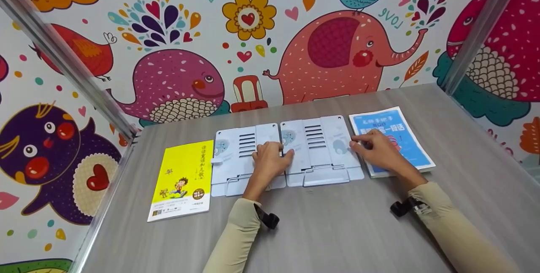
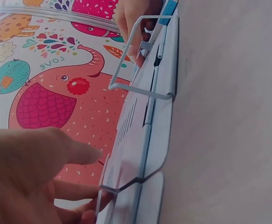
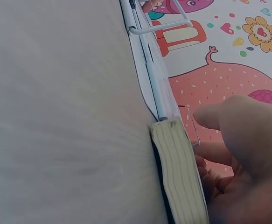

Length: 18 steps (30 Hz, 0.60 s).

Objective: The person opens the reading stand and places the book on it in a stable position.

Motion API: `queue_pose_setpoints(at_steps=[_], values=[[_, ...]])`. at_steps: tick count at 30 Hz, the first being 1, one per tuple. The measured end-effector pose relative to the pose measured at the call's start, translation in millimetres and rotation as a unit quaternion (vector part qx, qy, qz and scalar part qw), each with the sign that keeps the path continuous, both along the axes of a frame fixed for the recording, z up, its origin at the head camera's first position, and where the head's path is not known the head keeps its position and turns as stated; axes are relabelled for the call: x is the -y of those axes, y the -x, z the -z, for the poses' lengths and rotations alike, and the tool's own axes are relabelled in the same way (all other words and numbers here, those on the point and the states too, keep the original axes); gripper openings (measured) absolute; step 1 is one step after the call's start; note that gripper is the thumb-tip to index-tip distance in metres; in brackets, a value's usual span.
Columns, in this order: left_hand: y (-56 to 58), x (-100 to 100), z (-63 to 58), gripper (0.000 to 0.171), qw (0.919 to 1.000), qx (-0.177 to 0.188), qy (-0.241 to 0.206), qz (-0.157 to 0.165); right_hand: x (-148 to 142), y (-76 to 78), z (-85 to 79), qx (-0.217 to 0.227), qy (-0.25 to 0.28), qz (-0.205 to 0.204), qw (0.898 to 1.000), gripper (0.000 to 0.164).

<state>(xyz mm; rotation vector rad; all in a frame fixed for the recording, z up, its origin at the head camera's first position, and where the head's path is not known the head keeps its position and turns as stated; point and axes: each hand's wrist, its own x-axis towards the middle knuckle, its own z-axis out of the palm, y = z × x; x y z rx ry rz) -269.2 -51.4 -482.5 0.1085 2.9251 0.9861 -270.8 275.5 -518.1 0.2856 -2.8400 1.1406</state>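
Two white-blue book stands [image 1: 231, 166] with slotted backs lie side by side on the table; the right-hand book stand [image 1: 333, 155] is between the hands. My left hand [image 1: 270, 161] is at its left edge, where the stands meet. Thumb and fingers curl about a thin clear clip [image 2: 108, 188] in the left wrist view. My right hand [image 1: 379, 150] is at the opposite edge, above a blue book [image 1: 411, 148]. In the right wrist view its thumb and curled fingers are at another clear clip [image 3: 196, 130]. Exact fingertip contact is partly hidden.
A yellow book [image 1: 181, 171] lies left of the stands. Bent wire supports [image 2: 126, 86] stick out from the stand's front. Behind the grey wooden table [image 1: 329, 226] rises a cartoon-printed wall [image 1: 253, 53], with metal posts [image 1: 485, 28] at its corners.
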Motion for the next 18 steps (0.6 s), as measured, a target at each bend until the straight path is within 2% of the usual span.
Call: queue_pose_setpoints(at_steps=[8, 18], values=[[-0.6, 0.2, -1.7, 0.042, 0.9998, 0.010, 0.017, 0.003, -0.5, 0.0, 1.1, 0.017, -0.010, -0.005, 1.000, 0.049], [2.8, 2.5, 2.0, 0.042, 1.0000, 0.001, -0.007, 0.005, 0.6, -1.9, -0.8, 0.019, 0.000, 0.001, 1.000, 0.048]])
